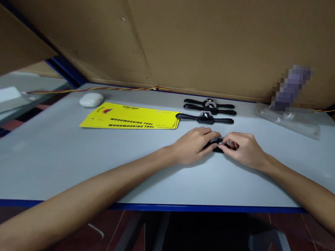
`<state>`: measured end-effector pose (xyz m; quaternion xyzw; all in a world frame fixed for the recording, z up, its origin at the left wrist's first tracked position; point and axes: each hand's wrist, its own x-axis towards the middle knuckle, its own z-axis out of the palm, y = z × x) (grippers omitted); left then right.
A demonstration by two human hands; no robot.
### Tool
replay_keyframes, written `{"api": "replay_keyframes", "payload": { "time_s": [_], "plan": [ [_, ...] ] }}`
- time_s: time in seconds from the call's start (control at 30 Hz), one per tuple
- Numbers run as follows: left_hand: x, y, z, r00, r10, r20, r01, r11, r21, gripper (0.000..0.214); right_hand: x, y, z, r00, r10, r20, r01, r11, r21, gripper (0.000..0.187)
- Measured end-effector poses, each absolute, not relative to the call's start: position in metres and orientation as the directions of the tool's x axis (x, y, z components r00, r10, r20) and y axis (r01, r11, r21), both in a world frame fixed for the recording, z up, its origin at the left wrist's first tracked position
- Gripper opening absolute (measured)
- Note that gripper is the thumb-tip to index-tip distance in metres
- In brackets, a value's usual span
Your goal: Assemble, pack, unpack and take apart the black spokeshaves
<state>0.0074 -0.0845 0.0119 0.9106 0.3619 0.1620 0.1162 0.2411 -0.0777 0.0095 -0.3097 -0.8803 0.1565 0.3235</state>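
Note:
Both my hands meet over a black spokeshave tool lying on the grey table. My left hand lies over the tool's left handle with its fingers curled on it. My right hand pinches the tool's middle, where a small shiny metal part shows. Most of the tool is hidden under my hands. Behind them lie three more black spokeshaves in a row.
Yellow "woodworking tool" cards lie in a stack left of centre, with a white mouse-like object behind them. Clear plastic packaging sits at the back right. Cardboard walls stand behind the table, with a red-yellow cable along them.

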Motion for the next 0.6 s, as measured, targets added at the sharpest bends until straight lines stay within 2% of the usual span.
{"api": "replay_keyframes", "payload": {
  "time_s": [0.23,0.43,0.53,0.6],
  "plan": [
    [0.0081,-0.0849,0.0118,0.684,0.697,0.215,0.630,-0.713,0.306,0.041,0.2406,-0.0774,0.0123,-0.633,0.616,0.469,0.432,0.783,-0.447,0.035],
    [0.0084,-0.0842,0.0108,0.680,0.699,0.221,0.628,-0.711,0.317,0.040,0.2418,-0.0787,0.0142,-0.722,0.537,0.436,0.384,0.836,-0.393,0.019],
    [0.0085,-0.0844,0.0117,0.684,0.695,0.223,0.622,-0.715,0.320,0.038,0.2425,-0.0793,0.0143,-0.713,0.554,0.430,0.400,0.825,-0.399,0.016],
    [0.0086,-0.0846,0.0126,0.686,0.694,0.218,0.621,-0.715,0.321,0.036,0.2429,-0.0799,0.0141,-0.688,0.586,0.427,0.418,0.802,-0.427,0.008]
  ]
}}
